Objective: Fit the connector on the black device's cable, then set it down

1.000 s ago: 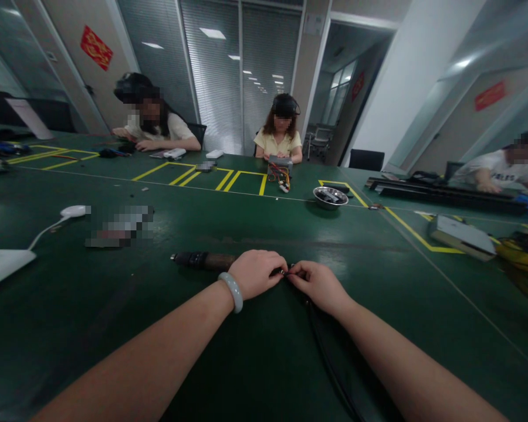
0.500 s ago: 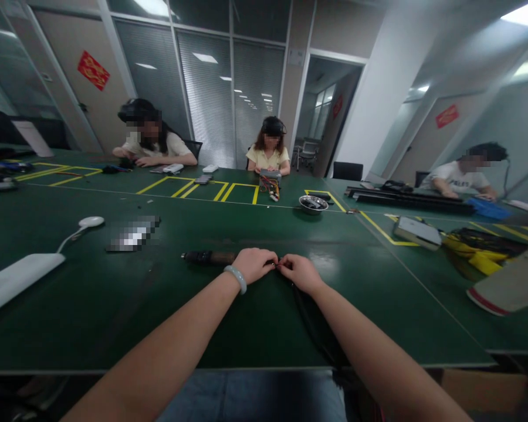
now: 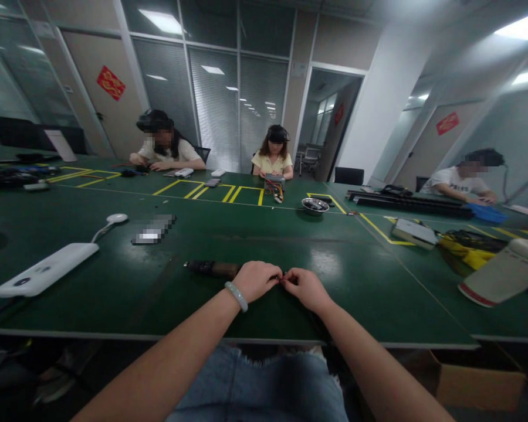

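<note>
A dark, rod-shaped tool [image 3: 211, 268] with a brownish barrel and a small metal tip lies on the green table, tip to the left; it looks like an electric screwdriver. My left hand [image 3: 259, 281], with a pale bangle [image 3: 236, 296] at the wrist, lies over its right end and hides it. Thumb and fingers are pinched together there. Fingertip to fingertip with it, my right hand [image 3: 308, 291] is also closed in a pinch. What the fingertips hold is too small and covered to make out.
Left on the table are a white power strip-like device [image 3: 48, 269] and a blurred-out phone [image 3: 154, 228]. A metal bowl [image 3: 315, 205] of small parts stands ahead. To the right are a silver box [image 3: 414, 232] and a white cup [image 3: 501, 272]. Three people sit opposite.
The view has tilted and turned slightly left, showing more of the table's front edge and my lap. Both hands stay pinched together beside the tool, with little visible movement.
</note>
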The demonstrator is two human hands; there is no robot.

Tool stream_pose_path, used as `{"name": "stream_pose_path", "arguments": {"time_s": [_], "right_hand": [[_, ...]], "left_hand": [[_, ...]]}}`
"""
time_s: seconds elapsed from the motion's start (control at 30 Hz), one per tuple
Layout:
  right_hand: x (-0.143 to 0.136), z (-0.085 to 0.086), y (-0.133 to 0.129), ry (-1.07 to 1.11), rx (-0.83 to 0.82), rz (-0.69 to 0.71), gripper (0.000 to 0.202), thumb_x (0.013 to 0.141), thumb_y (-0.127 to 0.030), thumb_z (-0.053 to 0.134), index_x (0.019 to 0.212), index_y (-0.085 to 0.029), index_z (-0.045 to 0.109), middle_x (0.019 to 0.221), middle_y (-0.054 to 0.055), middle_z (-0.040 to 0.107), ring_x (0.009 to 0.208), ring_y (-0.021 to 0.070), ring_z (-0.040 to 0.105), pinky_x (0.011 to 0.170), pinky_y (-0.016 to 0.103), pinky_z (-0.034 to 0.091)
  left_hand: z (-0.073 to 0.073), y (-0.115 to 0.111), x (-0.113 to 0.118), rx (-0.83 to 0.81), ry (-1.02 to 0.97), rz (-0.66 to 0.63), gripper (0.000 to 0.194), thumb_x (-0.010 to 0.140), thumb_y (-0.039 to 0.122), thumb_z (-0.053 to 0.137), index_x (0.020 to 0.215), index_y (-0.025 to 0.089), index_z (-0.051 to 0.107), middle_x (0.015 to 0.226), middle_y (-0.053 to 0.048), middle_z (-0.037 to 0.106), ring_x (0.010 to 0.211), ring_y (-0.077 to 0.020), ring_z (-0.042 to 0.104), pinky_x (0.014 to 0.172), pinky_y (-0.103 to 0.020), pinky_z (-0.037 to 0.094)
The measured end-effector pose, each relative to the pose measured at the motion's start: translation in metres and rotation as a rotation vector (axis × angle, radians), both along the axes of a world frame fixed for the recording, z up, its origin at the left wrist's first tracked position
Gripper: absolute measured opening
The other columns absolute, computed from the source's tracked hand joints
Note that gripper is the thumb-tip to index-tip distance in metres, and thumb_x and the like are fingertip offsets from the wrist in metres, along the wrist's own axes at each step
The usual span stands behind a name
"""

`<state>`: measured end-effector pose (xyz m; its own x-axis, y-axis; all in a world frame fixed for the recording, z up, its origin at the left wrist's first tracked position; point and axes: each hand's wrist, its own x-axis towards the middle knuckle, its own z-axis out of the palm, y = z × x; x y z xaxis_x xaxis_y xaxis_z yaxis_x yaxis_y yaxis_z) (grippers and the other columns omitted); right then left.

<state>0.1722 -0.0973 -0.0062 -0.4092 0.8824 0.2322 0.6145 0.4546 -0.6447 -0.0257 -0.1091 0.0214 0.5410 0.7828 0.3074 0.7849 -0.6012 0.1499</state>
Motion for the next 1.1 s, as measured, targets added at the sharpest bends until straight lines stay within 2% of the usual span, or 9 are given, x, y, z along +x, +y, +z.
{"name": "stream_pose_path", "arguments": {"time_s": [0.13,0.23,0.43,0.77,0.87,0.93,1.0,1.07,1.1], "right_hand": [[0.0,0.0,-0.012,0.006,0.007,-0.037,0.015,0.083,-0.032,0.057,0.083,-0.021,0.068,0.077,0.0,0.067,0.068,0.0139,0.058,0.061,0.023,0.038],[0.0,0.002,-0.013,0.019,-0.015,-0.043,0.015,0.083,-0.032,0.057,0.082,-0.021,0.068,0.077,0.0,0.068,0.067,0.014,0.058,0.061,0.023,0.038],[0.0,0.002,-0.012,0.03,-0.02,-0.041,0.015,0.083,-0.032,0.057,0.081,-0.021,0.067,0.075,-0.001,0.067,0.066,0.0138,0.058,0.06,0.023,0.038],[-0.001,0.003,-0.012,-0.012,0.022,-0.044,0.015,0.084,-0.034,0.058,0.084,-0.023,0.067,0.08,0.0,0.066,0.072,0.0147,0.057,0.063,0.025,0.039],[-0.004,0.007,-0.014,-0.077,0.08,-0.064,0.014,0.084,-0.036,0.06,0.082,-0.023,0.066,0.08,0.0,0.064,0.076,0.0161,0.057,0.067,0.026,0.04],[-0.007,0.011,-0.015,-0.132,0.157,-0.079,0.013,0.084,-0.034,0.062,0.081,-0.022,0.066,0.086,0.002,0.062,0.08,0.0166,0.057,0.071,0.027,0.041],[-0.01,0.016,-0.015,-0.174,0.207,-0.09,0.01,0.085,-0.03,0.061,0.081,-0.021,0.064,0.102,0.004,0.059,0.082,0.0157,0.057,0.074,0.028,0.042],[-0.013,0.022,-0.014,-0.209,0.193,-0.075,0.008,0.086,-0.026,0.059,0.083,-0.02,0.061,0.113,0.005,0.055,0.083,0.0148,0.057,0.074,0.027,0.042],[-0.015,0.024,-0.013,-0.237,0.171,-0.058,0.007,0.087,-0.025,0.057,0.085,-0.019,0.06,0.111,0.005,0.055,0.083,0.0151,0.058,0.073,0.027,0.042]], "left_hand": [[0.0,-0.01,0.0,0.021,-0.025,-0.003,0.013,0.087,0.031,0.058,0.099,0.028,0.061,0.092,0.002,0.068,0.087,-0.017,0.063,0.078,-0.027,0.044],[-0.002,-0.01,0.0,0.034,-0.038,0.013,0.013,0.084,0.029,0.061,0.096,0.025,0.06,0.087,0.0,0.067,0.083,-0.0184,0.062,0.075,-0.028,0.044],[-0.003,-0.011,0.001,0.056,-0.056,-0.006,0.006,0.084,0.026,0.06,0.09,0.022,0.059,0.087,-0.001,0.066,0.085,-0.0185,0.061,0.08,-0.03,0.043],[-0.002,-0.011,0.001,0.044,-0.051,0.007,0.008,0.086,0.029,0.06,0.089,0.023,0.058,0.085,0.0,0.065,0.083,-0.0175,0.061,0.077,-0.029,0.042],[-0.001,-0.01,0.001,0.027,-0.046,0.019,0.011,0.087,0.031,0.059,0.094,0.023,0.057,0.086,-0.001,0.065,0.084,-0.0181,0.061,0.076,-0.029,0.043],[0.0,-0.009,0.0,0.013,-0.046,0.025,0.016,0.086,0.032,0.06,0.099,0.024,0.055,0.086,-0.001,0.065,0.084,-0.0185,0.062,0.075,-0.029,0.043],[0.001,-0.008,0.0,-0.001,-0.047,0.025,0.02,0.086,0.031,0.061,0.103,0.024,0.053,0.087,-0.001,0.065,0.085,-0.019,0.062,0.075,-0.029,0.044],[0.002,-0.007,0.0,-0.019,-0.048,0.018,0.022,0.086,0.03,0.061,0.105,0.024,0.051,0.09,-0.001,0.065,0.086,-0.0195,0.062,0.077,-0.03,0.044],[0.002,-0.007,-0.001,-0.028,-0.05,0.015,0.022,0.086,0.029,0.061,0.105,0.024,0.051,0.091,-0.002,0.065,0.087,-0.0198,0.062,0.077,-0.031,0.045]]}}
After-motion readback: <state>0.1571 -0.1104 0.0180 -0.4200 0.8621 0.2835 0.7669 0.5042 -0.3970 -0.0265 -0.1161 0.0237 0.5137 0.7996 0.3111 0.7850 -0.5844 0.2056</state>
